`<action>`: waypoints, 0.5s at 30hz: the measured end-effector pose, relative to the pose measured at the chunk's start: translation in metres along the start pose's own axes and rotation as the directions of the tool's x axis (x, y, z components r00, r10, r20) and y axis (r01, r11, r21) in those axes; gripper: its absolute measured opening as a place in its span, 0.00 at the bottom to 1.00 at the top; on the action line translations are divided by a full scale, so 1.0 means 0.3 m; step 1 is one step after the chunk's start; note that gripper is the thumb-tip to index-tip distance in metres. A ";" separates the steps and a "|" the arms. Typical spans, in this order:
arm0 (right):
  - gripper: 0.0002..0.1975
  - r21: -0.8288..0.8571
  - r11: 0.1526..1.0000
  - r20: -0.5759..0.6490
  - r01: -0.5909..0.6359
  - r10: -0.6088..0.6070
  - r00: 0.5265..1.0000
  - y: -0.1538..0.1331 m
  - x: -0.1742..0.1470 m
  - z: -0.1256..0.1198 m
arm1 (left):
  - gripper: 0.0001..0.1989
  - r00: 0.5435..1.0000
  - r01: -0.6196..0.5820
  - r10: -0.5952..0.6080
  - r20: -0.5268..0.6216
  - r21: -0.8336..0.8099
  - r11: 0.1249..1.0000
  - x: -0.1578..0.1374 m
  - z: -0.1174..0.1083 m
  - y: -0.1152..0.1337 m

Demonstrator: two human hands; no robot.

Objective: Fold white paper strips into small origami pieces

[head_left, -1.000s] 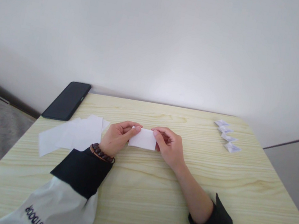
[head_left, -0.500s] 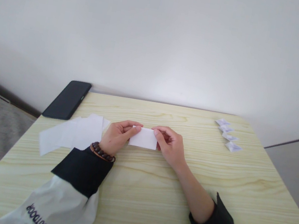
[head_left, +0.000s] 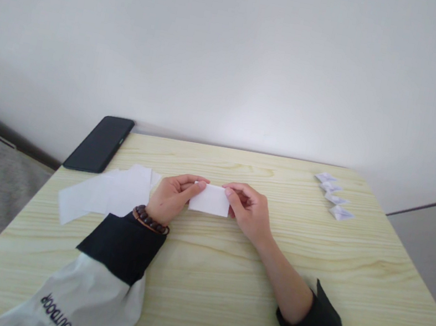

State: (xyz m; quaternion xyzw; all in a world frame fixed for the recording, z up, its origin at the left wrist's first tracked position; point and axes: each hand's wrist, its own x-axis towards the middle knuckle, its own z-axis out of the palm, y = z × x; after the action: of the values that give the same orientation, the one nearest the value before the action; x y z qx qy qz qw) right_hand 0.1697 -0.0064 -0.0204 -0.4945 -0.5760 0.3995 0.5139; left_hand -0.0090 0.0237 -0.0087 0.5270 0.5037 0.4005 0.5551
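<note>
Bare table (head_left: pixel 214 280) is opening between the two arms (head_left: pixel 283 281), running to the near edge. Wide lane is stretching from right hand (head_left: pixel 250 212) to the four folded papers (head_left: pixel 341 213), which are blocking the far right. Slimmer strip is passing beyond the hands; wall (head_left: pixel 234 70) is closing it off. Left side is offering less: sheets (head_left: pixel 122 191) are crowding left hand (head_left: pixel 170 198), phone (head_left: pixel 100 144) is taking up the far corner. Slip (head_left: pixel 210 201) is bridging the gap between hands.

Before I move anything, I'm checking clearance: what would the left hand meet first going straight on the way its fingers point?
Beyond the paper it pinches, the left hand would probably meet the right hand first; depth is unclear from one view.
</note>
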 end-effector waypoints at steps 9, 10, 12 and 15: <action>0.11 -0.003 1.000 -0.006 0.004 -0.004 1.000 -0.006 0.002 0.000 | 0.22 1.000 -0.018 0.018 -0.003 0.025 1.000 0.003 -0.002 -0.010; 0.11 -0.004 1.000 -0.005 -0.001 0.001 1.000 -0.006 0.001 0.000 | 0.22 1.000 -0.017 0.018 -0.004 0.032 0.999 0.002 -0.002 -0.009; 0.11 -0.003 1.000 -0.004 -0.013 0.013 1.000 -0.006 0.000 0.000 | 0.23 1.000 -0.017 0.017 -0.005 0.048 0.999 0.002 -0.002 -0.008; 0.12 -0.004 1.000 -0.004 -0.016 0.016 1.000 -0.003 -0.001 0.001 | 0.23 1.000 -0.022 0.022 0.003 0.050 0.999 0.001 -0.002 -0.007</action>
State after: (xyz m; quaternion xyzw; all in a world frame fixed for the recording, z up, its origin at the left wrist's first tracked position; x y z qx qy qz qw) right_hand 0.1694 -0.0068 -0.0197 -0.5008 -0.5719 0.4014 0.5109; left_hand -0.0097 0.0239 -0.0108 0.5468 0.5069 0.3932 0.5380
